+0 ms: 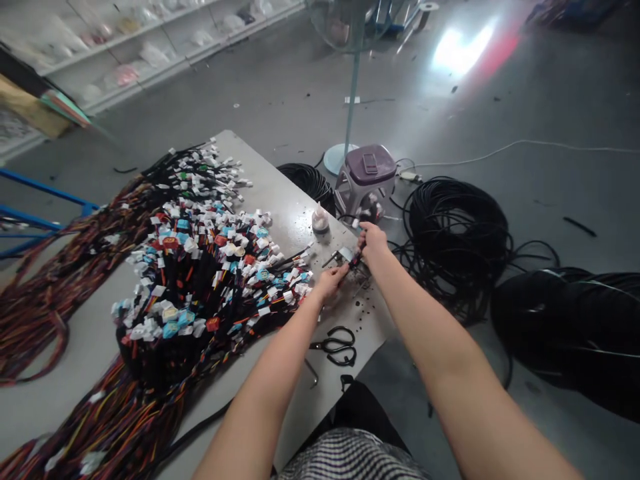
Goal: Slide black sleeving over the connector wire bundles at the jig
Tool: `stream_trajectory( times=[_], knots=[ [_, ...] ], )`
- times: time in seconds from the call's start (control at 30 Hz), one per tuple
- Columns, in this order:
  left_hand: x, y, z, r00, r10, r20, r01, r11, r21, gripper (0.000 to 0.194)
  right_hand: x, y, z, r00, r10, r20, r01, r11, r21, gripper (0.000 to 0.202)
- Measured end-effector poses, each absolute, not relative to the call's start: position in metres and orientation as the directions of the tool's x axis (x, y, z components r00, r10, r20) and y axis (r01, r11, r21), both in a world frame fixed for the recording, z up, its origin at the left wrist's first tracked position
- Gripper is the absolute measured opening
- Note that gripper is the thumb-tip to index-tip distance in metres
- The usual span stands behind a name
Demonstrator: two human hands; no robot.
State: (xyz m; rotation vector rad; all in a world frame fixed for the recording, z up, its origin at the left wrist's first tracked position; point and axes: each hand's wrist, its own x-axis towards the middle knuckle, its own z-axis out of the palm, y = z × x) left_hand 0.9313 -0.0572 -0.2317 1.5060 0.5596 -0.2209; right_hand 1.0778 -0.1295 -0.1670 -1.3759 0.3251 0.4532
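Note:
At the table's right corner both of my hands work close together. My left hand (333, 280) is closed, its fingertips pinching a thin dark cable (354, 261). My right hand (373, 241) is closed on the same cable slightly farther off; a small white connector (356, 223) shows beside its fingers. Beneath and beside the hands is a small metal fixture (344, 254) fixed at the table edge, partly covered by them. Left of my left hand lies a big heap of wire harnesses (200, 280) with white, blue and red connectors.
Black-handled scissors (340, 347) and a hex key (312, 375) lie on the table (265, 170) near me. A small bottle (320, 219) stands beyond the hands. On the floor are a purple-topped stool (370, 165), black cable coils (456, 233) and a large black roll (570, 333).

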Motion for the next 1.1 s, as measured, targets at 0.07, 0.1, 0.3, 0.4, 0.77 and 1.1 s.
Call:
stream_trajectory(
  times=[0.07,0.1,0.3,0.4,0.77,1.1],
  knots=[
    [0.932,-0.057,-0.231,0.863,0.186,-0.469,0.464,0.071,0.883,0.070,1.078,-0.148,-0.157,0.918,0.089,-0.387,-0.396,0.240,-0.886,0.016],
    [0.932,-0.056,-0.231,0.870,0.178,-0.460,0.456,0.066,0.888,0.069,1.079,-0.158,-0.149,0.944,0.103,-0.314,-0.330,0.299,-0.895,0.019],
    [0.909,-0.054,-0.236,0.796,0.268,-0.543,0.553,0.044,0.832,0.067,1.081,-0.147,-0.124,0.966,0.213,-0.146,-0.219,0.376,-0.900,0.039],
    [0.887,-0.051,-0.238,0.719,0.304,-0.625,0.636,0.073,0.768,0.067,1.065,-0.122,-0.138,0.970,0.063,-0.234,-0.242,0.301,-0.922,0.039],
    [0.911,-0.047,-0.211,0.665,0.119,-0.737,0.725,0.133,0.676,0.066,1.054,-0.118,-0.195,0.996,-0.043,-0.080,-0.082,-0.057,-0.995,0.045],
    [0.907,-0.052,-0.215,0.792,0.169,-0.587,0.574,0.122,0.810,0.061,0.902,-0.234,-0.204,0.751,0.650,0.121,0.528,-0.479,-0.702,0.012]
  ],
)
